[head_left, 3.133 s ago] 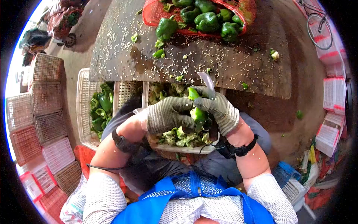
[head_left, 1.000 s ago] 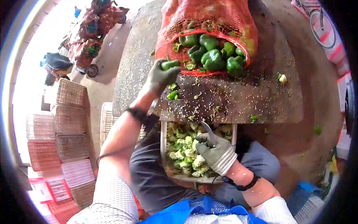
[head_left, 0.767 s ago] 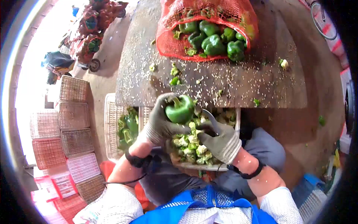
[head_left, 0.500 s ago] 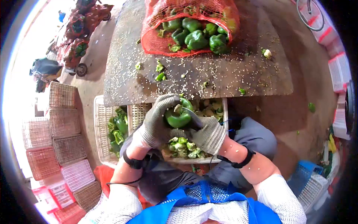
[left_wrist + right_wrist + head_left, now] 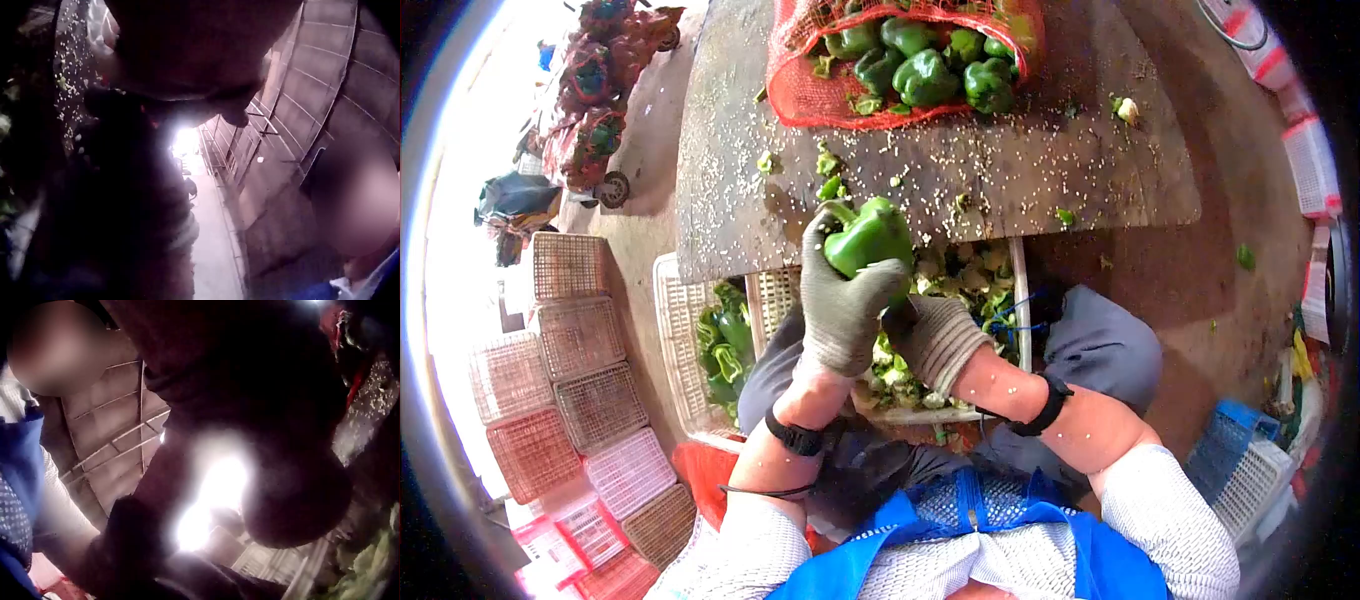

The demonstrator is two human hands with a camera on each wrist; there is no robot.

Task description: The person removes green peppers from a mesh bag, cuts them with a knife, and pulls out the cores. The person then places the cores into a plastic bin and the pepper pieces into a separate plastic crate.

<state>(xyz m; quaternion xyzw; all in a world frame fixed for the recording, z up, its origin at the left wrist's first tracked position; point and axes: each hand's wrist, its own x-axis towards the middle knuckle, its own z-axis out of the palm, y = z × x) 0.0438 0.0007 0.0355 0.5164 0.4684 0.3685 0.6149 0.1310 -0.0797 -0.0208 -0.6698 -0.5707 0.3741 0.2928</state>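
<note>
One green pepper (image 5: 870,243): held up in front of the person, seen over the near edge of the tabletop, its stem tilted toward the upper left.

Left hand (image 5: 843,318): in a gray-green glove, curled round the pepper from its left and lower side, thumb across the front.

Right hand (image 5: 940,345): gloved, just below and to the right of the pepper, close against the left hand. Its fingers are hidden, so I cannot tell whether they pinch anything or are spread.

Wrists: a black band (image 5: 795,436) on the left and another (image 5: 1045,408) on the right. Both wrist views are mostly dark and do not show the grip.

Middle crate (image 5: 1023,320): white, below the hands, with pale green scraps (image 5: 890,368) inside.

Left crate (image 5: 672,335): white, with green pepper pieces (image 5: 725,348) inside.

Tabletop (image 5: 1090,185): dark, strewn with pale specks and a few green bits.

Red mesh bag (image 5: 792,98): at the far side of the tabletop, its mouth toward the person, whole green peppers (image 5: 925,78) showing.

Floor: stacked baskets (image 5: 552,375) at far left, a blue crate (image 5: 1228,430) at right.
</note>
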